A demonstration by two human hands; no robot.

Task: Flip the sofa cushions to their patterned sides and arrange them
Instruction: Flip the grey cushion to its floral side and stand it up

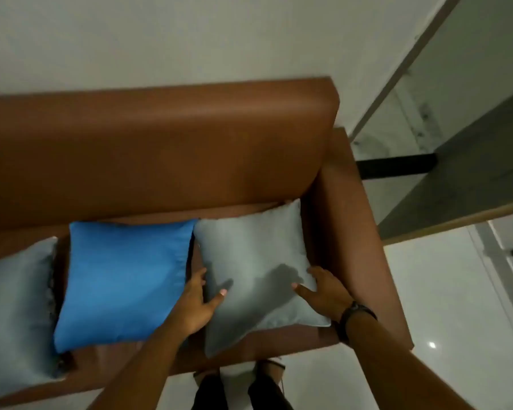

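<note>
Three plain-sided cushions lie on the brown sofa (160, 137). The right grey cushion (252, 255) rests against the armrest, and both of my hands hold it by its sides. My left hand (197, 303) grips its left edge, thumb on top, fingers tucked between it and the blue cushion (125, 279). My right hand (323, 288), with a dark watch on the wrist, clasps its right edge. Another grey cushion (15, 309) lies at the far left, partly cut off by the frame. No patterned side shows on any of them.
The sofa's right armrest (362, 238) stands just beside my right hand. A white glossy floor (444, 306) lies to the right, with a glass partition and a dark bar behind it. My feet (240, 383) stand at the sofa's front edge. A white wall rises behind the backrest.
</note>
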